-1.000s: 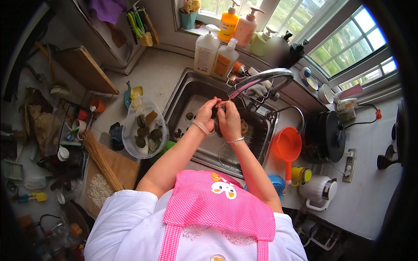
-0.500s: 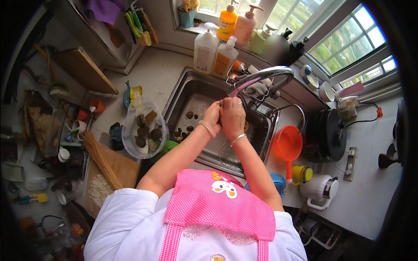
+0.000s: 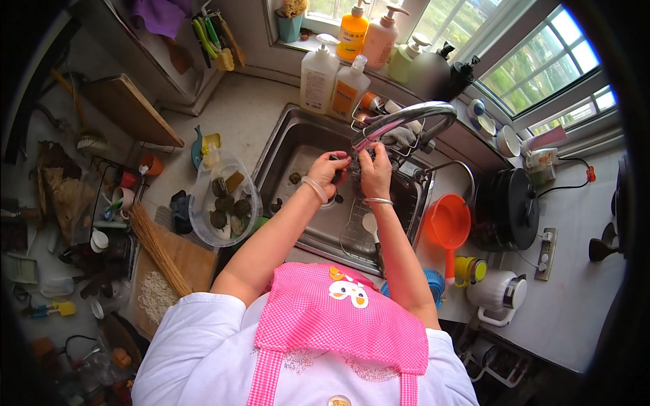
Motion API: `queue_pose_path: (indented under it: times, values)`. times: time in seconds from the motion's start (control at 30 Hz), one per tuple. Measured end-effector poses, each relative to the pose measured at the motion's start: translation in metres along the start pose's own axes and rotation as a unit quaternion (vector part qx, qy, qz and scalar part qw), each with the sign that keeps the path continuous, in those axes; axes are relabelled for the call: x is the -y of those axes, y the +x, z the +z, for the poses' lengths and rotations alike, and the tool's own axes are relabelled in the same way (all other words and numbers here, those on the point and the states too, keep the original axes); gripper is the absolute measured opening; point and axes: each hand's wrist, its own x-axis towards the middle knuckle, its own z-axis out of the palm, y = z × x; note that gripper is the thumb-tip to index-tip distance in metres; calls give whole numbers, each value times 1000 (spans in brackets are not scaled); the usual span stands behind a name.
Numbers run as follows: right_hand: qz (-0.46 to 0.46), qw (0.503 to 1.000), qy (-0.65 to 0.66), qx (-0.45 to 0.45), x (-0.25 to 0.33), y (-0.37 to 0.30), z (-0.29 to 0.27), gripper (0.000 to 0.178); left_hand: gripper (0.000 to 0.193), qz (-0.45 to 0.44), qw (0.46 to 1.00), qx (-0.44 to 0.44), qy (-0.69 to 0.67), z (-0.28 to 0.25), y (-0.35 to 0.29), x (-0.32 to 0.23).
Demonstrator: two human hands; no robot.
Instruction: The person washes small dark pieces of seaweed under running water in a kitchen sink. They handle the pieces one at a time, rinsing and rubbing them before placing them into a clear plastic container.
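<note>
Over the steel sink [image 3: 274, 159], my two hands are close together under the curved chrome faucet [image 3: 413, 111]. Between the fingers of my left hand [image 3: 326, 169] is a small dark piece, stone-like, partly covered by the fingers. My right hand [image 3: 376, 174] grips a dark grey mesh scrubber [image 3: 357, 164], which sits beside the left fingertips. Several dark rounded pieces [image 3: 294, 177] lie on the sink floor. More of them, with some pale ones, fill part of a clear plastic tub [image 3: 252, 203] left of the sink.
Pump bottles [image 3: 318, 78] line the back edge and windowsill. A wire rack [image 3: 359, 237] with a white spoon [image 3: 371, 224] is in the sink's right part. An orange dipper [image 3: 447, 223], a black pot [image 3: 508, 210] and a white kettle [image 3: 494, 294] stand right. A straw brush [image 3: 159, 247] lies left.
My hands were clasped together; now they are apart, the right one shifted right and slightly toward me. The scrubber and the dark piece show between them, and the white spoon has come into sight.
</note>
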Motion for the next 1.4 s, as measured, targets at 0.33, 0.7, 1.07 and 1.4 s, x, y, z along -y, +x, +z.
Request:
queue_pose_path:
  times: [0.33,0.7,1.07,1.4]
  values:
    - [-110,977,-139,122,19,-32,20,14,38,-22,999,45,-17,-9,11,-3]
    - [-116,972,-195,54,17,-16,13,14,17,-40,997,62,-38,-4,66,12]
    - [76,996,20,-30,-20,-10,-18,14,28,11,997,67,41,16,-5,-2]
    - [-62,993,-102,17,-4,5,-1,13,22,49,997,57,17,20,1,21]
